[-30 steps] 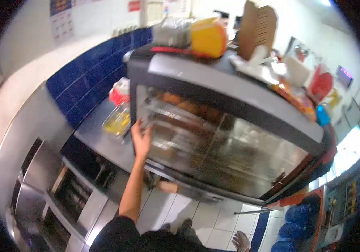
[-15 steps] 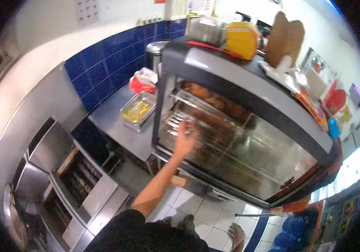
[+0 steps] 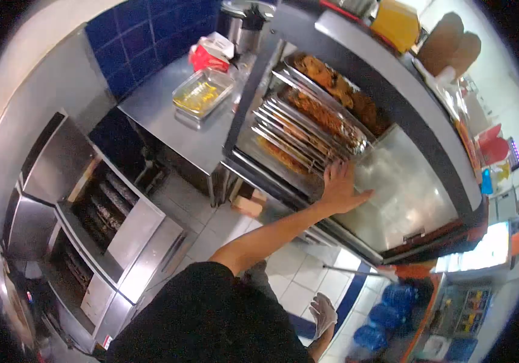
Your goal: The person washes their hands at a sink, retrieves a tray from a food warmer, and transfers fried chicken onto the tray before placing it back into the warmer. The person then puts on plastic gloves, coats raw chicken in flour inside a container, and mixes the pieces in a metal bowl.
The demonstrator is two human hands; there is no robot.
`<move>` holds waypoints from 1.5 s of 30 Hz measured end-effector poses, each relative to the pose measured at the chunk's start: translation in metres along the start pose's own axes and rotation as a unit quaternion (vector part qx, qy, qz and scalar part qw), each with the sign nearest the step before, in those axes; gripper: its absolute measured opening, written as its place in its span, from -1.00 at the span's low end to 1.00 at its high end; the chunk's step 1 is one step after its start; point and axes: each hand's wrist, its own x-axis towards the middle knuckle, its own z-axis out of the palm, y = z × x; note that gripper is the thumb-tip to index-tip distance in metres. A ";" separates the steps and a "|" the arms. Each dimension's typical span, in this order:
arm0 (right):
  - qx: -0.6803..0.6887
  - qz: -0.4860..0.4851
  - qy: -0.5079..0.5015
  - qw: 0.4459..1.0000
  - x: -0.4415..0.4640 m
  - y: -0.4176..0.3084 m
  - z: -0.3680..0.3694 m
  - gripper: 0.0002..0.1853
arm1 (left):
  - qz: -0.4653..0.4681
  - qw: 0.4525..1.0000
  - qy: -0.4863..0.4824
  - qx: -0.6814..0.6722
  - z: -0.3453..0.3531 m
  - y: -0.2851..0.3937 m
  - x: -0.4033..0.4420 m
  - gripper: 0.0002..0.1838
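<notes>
cabinet (image 3: 407, 75): framed in black and grey, its shelves stacked inside at the left; the right part of its front is covered by a pale, hazy panel (image 3: 413, 187).
left hand (image 3: 339, 189): bare, fingers spread and released — nothing is seen gripped. it is held at the front of the cabinet, near the panel's left edge; whether the surface is touched cannot be told.
right hand (image 3: 323, 316): covered by a clear glove, hung low beside the body above the tiled floor (image 3: 286, 269); its fingers are loosely extended and no object is seen held.
shelves: browned pieces of food (image 3: 317, 74) are carried on the top level, with a foil-edged tray (image 3: 323, 115) below; the wire racks (image 3: 292, 136) lower down are reached by the left fingertips in view.
side table (image 3: 150, 115): a steel pan (image 3: 203, 92) with yellow contents is set beside the cabinet — a red-and-white packet (image 3: 211, 53) is placed just behind it.
</notes>
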 end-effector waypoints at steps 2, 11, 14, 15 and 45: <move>0.120 -0.015 0.029 0.992 -0.021 0.027 -0.025 -0.52 | -0.006 1.000 0.029 0.006 0.005 0.013 -0.004 0.13; -0.193 -0.096 -0.008 0.977 -0.088 -0.039 -0.030 -0.49 | -0.068 0.993 -0.039 -0.088 0.000 0.024 -0.013 0.18; -0.571 -0.395 -0.020 0.720 -0.115 -0.136 0.017 -0.56 | -0.079 0.985 -0.080 -0.131 0.011 0.024 -0.016 0.21; -0.521 -0.373 0.042 0.766 -0.143 -0.173 0.067 -0.57 | -0.064 0.987 -0.086 -0.117 0.019 0.025 -0.018 0.21; -0.839 -0.402 0.060 0.363 0.034 -0.387 0.296 -0.63 | -0.348 0.917 0.148 -0.125 -0.083 -0.082 -0.243 -0.57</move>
